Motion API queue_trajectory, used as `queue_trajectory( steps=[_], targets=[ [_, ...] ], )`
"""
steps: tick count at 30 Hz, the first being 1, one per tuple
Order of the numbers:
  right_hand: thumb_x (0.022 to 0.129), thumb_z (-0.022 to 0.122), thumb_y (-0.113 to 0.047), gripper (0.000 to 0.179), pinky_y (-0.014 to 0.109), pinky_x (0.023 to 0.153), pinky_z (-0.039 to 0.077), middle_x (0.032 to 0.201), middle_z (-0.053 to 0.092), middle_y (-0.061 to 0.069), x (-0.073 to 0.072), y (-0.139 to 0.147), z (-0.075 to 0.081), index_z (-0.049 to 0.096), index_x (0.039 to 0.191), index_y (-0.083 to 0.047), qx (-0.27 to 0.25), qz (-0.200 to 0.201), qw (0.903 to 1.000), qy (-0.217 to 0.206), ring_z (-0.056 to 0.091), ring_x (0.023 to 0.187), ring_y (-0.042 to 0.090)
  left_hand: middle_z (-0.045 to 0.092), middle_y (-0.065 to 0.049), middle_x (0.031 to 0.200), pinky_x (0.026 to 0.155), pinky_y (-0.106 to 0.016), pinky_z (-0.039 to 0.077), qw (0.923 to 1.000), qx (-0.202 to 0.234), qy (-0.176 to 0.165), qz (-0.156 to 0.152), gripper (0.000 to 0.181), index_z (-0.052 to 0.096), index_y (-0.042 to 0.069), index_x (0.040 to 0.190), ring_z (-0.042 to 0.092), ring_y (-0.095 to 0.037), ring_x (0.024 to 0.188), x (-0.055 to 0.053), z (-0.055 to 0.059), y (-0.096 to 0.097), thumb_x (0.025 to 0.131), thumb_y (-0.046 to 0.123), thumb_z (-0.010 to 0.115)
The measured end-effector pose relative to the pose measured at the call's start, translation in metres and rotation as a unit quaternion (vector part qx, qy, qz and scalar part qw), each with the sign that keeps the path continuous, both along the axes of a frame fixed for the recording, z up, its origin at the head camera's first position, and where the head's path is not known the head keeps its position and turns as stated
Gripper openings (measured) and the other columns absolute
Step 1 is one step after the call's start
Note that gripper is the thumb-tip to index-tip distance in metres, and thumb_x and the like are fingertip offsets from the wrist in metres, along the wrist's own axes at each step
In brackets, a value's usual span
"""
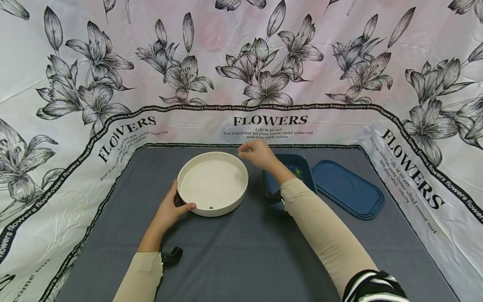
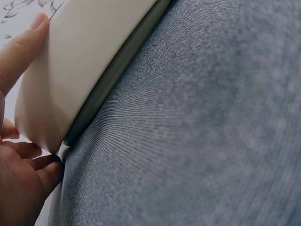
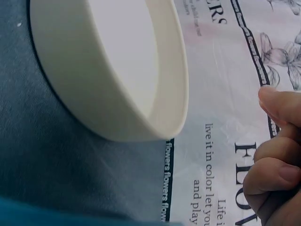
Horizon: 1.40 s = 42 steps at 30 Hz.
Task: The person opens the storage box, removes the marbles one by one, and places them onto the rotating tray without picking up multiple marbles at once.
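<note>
A round cream dish with a low wall stands on the grey cloth, a tiny brownish piece lying inside near its front wall. My left hand grips the dish at its left front, thumb at the rim and fingers low on the outer wall, as the left wrist view shows. Beyond the dish's right rim, my right hand is raised with thumb and forefinger together. A tiny pale speck shows at those fingertips in the head view; its kind is unclear. The right wrist view hides what lies between them.
Under my right forearm stands a blue box holding small colourful pieces, partly hidden. Its blue lid lies flat to the right. A white flower-printed cloth borders the grey cloth at the back and sides.
</note>
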State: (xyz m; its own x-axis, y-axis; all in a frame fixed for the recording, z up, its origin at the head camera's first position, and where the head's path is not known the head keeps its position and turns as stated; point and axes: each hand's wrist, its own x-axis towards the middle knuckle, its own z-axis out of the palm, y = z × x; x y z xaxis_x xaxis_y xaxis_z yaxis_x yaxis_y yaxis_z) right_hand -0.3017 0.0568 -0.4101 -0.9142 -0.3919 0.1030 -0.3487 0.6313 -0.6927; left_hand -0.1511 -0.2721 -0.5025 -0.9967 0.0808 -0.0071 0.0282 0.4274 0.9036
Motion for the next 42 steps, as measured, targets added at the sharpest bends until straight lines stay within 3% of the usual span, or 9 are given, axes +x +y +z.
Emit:
queue_trajectory(
  steps=[3,4,9,12,20,27,34,42],
  targets=[
    [0.100,0.070,-0.030,0.023,0.032,0.054,0.037,0.077,0.057,0.007,0.000,-0.009,0.002,0.076,0.118,-0.017,0.013,0.022,0.9996,-0.013,0.043,0.060,0.020,-0.003,-0.018,0.171,0.125,-0.054,0.020,0.9999,-0.006,0.008,0.003,0.123,-0.005,0.005,0.164,0.010,-0.037,0.157,-0.007,-0.016,-0.006,0.084,0.026,0.087],
    [0.100,0.069,-0.031,0.022,0.032,0.057,0.040,0.082,0.059,0.005,0.000,-0.012,0.003,0.076,0.117,-0.019,0.020,0.028,0.9992,-0.018,0.046,0.064,0.019,-0.002,-0.017,0.172,0.125,-0.054,0.021,0.9999,-0.005,0.012,0.003,0.124,-0.004,0.006,0.164,0.010,-0.037,0.158,-0.007,-0.017,-0.007,0.084,0.028,0.087],
    [0.100,0.068,-0.032,0.025,0.040,0.085,0.054,0.121,0.068,0.001,-0.001,-0.023,0.008,0.075,0.121,-0.018,0.039,0.067,0.9961,-0.043,0.062,0.105,0.020,-0.002,-0.017,0.172,0.124,-0.055,0.020,0.9998,-0.001,0.018,0.001,0.125,-0.003,0.005,0.165,0.010,-0.036,0.158,-0.008,-0.019,-0.008,0.083,0.033,0.088],
    [0.100,0.069,-0.028,0.027,0.044,0.095,0.054,0.126,0.069,0.004,-0.004,-0.029,0.008,0.075,0.122,-0.014,0.049,0.090,0.9935,-0.049,0.063,0.116,0.023,-0.002,-0.016,0.172,0.125,-0.054,0.020,0.9999,-0.002,0.017,-0.002,0.125,-0.004,0.007,0.165,0.010,-0.035,0.158,-0.008,-0.020,-0.008,0.083,0.034,0.087],
    [0.100,0.069,-0.028,0.023,0.038,0.080,0.055,0.110,0.069,-0.001,-0.014,-0.044,-0.001,0.076,0.118,-0.016,0.112,0.142,0.9828,-0.039,0.061,0.094,0.021,-0.002,-0.016,0.172,0.124,-0.055,0.022,0.9999,-0.005,0.011,-0.002,0.126,-0.006,0.010,0.165,0.012,-0.037,0.157,-0.009,-0.019,-0.008,0.084,0.036,0.087],
    [0.098,0.072,-0.026,0.025,0.036,0.078,0.053,0.108,0.071,0.000,-0.012,-0.059,-0.004,0.077,0.118,-0.012,0.122,0.166,0.9778,-0.041,0.059,0.089,0.020,-0.001,-0.014,0.172,0.124,-0.054,0.024,0.9999,0.004,0.014,-0.002,0.124,-0.004,0.007,0.165,0.014,-0.035,0.157,-0.009,-0.021,-0.009,0.084,0.032,0.087],
    [0.099,0.071,-0.026,0.028,0.033,0.076,0.053,0.108,0.070,-0.003,-0.007,-0.060,0.001,0.074,0.125,-0.015,0.142,0.158,0.9765,-0.036,0.060,0.087,0.018,-0.004,-0.016,0.172,0.123,-0.055,0.023,0.9998,0.018,0.009,-0.008,0.123,-0.006,0.008,0.164,0.013,-0.038,0.157,-0.010,-0.018,-0.006,0.085,0.025,0.086],
    [0.100,0.068,-0.033,0.033,0.040,0.086,0.056,0.123,0.069,0.000,0.002,-0.035,0.017,0.070,0.131,-0.021,0.167,0.137,0.9763,0.000,0.065,0.104,0.020,-0.002,-0.016,0.172,0.125,-0.054,0.021,0.9996,-0.025,0.010,0.004,0.125,-0.003,0.006,0.165,0.012,-0.036,0.157,-0.007,-0.017,-0.007,0.083,0.036,0.087]
  ],
)
